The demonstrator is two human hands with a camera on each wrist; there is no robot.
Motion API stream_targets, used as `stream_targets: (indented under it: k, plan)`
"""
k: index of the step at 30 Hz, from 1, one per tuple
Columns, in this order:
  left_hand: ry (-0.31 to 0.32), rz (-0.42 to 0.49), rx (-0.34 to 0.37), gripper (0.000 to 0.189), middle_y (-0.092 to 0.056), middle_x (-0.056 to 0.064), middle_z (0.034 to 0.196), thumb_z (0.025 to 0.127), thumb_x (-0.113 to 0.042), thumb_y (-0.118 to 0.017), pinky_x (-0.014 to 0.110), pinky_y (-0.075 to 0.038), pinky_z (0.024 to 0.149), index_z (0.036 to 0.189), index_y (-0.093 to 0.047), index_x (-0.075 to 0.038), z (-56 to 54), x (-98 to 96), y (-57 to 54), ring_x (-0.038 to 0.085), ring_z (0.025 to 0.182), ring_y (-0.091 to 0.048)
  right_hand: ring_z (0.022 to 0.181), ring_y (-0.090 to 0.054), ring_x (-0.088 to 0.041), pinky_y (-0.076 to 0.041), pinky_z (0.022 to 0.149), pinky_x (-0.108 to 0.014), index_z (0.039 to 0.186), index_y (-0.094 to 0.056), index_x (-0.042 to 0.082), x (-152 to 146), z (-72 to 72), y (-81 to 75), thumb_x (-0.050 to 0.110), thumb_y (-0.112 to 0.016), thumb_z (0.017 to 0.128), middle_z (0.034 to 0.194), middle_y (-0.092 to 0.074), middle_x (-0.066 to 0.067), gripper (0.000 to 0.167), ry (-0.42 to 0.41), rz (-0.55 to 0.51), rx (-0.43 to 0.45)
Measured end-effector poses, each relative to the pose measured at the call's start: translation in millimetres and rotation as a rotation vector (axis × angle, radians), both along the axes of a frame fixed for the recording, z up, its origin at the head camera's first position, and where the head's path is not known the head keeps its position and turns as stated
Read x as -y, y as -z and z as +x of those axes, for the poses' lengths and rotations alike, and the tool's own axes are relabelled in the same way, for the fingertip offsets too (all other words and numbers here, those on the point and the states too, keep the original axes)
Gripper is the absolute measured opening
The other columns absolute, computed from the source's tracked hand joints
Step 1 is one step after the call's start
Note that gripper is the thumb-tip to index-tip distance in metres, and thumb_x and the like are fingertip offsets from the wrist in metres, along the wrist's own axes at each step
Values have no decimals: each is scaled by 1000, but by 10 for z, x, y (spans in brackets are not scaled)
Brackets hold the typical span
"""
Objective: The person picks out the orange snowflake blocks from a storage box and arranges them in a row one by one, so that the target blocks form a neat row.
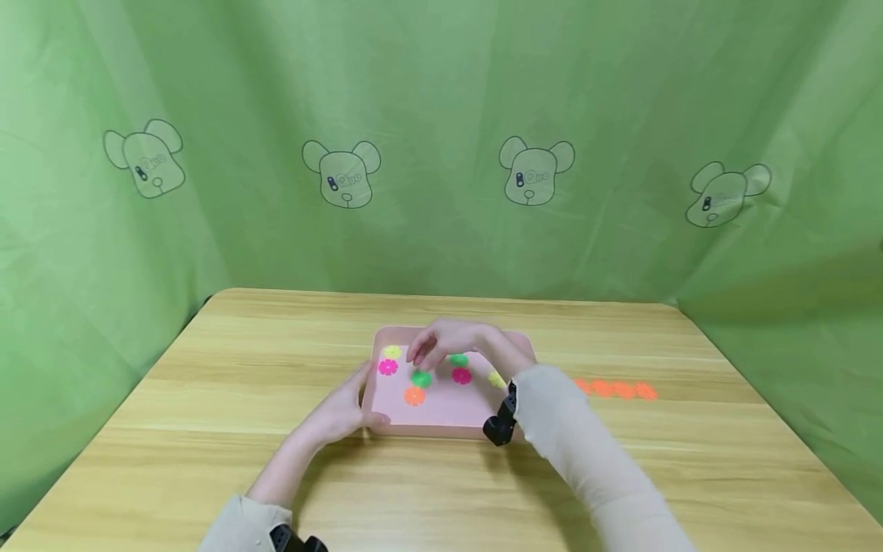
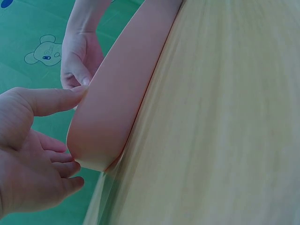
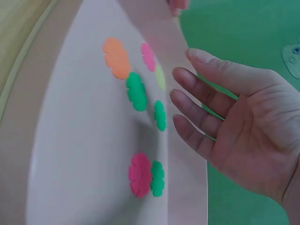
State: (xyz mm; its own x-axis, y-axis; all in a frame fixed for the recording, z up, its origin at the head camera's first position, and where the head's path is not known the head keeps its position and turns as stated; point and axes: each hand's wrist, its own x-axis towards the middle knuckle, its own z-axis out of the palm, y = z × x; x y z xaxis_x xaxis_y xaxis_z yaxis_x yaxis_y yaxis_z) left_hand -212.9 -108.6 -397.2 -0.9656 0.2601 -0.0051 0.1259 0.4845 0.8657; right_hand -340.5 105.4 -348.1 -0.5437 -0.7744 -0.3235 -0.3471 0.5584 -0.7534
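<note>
A shallow pink tray point(image 1: 441, 414) lies on the table with several notched, flower-shaped discs spread over its floor. My left hand point(image 1: 341, 410) rests at the tray's near left corner, its thumb on the rim and its fingers spread along the outer side. Over the tray hovers my right hand point(image 1: 441, 341), fingers loosely bent and nothing between them, as the right wrist view shows. Beneath its fingertips lie a green disc point(image 1: 421, 379) and an orange disc point(image 1: 415, 396). A magenta disc point(image 3: 140, 175) lies beside another green disc point(image 3: 158, 178).
On the wooden table point(image 1: 228, 399), right of the tray, a row of several orange discs point(image 1: 623, 390) lies partly behind the right sleeve point(image 1: 579, 437). In the tray's far left corner are a yellow disc point(image 1: 392, 352) and a magenta one. A green curtain point(image 1: 441, 245) hangs behind the table.
</note>
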Motion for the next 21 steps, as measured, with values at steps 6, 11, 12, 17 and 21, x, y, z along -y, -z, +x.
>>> stream_targets:
  k: [6, 11, 12, 17, 21]
  plan:
    - [5, 12, -10, 97, -20, 22, 150, 67, -8, -77, 52, -16, 109, 145, -19, 5, 10, -1, -8, 36, 135, -21, 100, -57, -15, -43, 89, -22, 108, -64, -1, 107, -1, 56, 0, -66, 81, 107, -65, -8, 27, -94, 72, 1]
    - [5, 7, -10, 98, -19, 22, 150, 67, -9, -77, 51, -16, 110, 145, -19, 5, 15, 2, -6, 36, 136, -20, 101, -55, -18, -42, 88, -20, 107, -66, 0, 160, 6, 97, 0, -68, 79, 104, -65, -5, 28, -131, 144, -5]
    - [6, 2, -14, 97, -19, 23, 149, 67, -9, -77, 52, -16, 109, 144, -19, 6, 14, 3, -4, 37, 136, -20, 100, -55, -18, -42, 87, -20, 106, -66, 1, 169, 8, 104, -1, -69, 78, 103, -65, -4, 28, -134, 158, -10]
    - [-1, -24, -13, 96, -20, 23, 149, 68, -10, -77, 53, -17, 109, 144, -20, 5, 18, 6, -2, 38, 135, -22, 96, -54, -15, -42, 86, -19, 105, -67, 4, 215, 16, 131, 0, -72, 75, 99, -63, 0, 30, -139, 224, -37]
    - [-7, -24, -6, 96, -20, 22, 150, 68, -11, -77, 53, -17, 109, 145, -20, 4, 18, 7, -10, 37, 135, -21, 91, -48, -11, -38, 83, -19, 103, -66, 9, 261, 32, 134, 3, -74, 74, 95, -57, 1, 31, -172, 291, -76]
